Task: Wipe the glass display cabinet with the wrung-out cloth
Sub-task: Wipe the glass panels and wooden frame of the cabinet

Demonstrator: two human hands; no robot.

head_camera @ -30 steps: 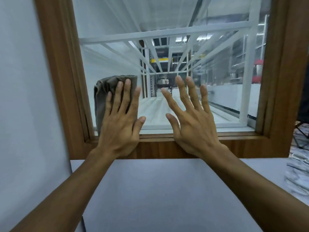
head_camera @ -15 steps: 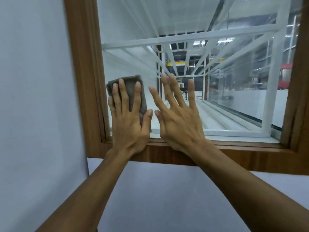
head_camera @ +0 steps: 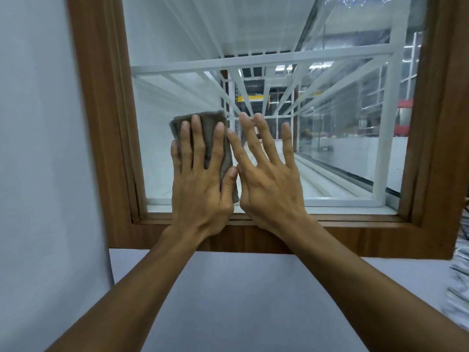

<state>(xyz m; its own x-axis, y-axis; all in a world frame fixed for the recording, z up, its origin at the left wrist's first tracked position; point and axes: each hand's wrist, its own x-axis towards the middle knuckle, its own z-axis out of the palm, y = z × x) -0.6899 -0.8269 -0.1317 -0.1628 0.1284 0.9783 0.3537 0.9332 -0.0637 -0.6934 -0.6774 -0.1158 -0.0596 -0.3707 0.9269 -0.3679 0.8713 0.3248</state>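
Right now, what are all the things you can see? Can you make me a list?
cloth: one, grey-brown, flat on the lower left of the glass
glass pane: one, clear, inside the frame
wooden frame: one, brown, around the glass
bars: many, white, behind the glass
red thing: one, far right behind the glass, too blurry to name
wall panel: one, pale grey, left of the frame
left hand: one, straight fingers pressing the cloth
right hand: one, fingers spread, empty, beside the cloth
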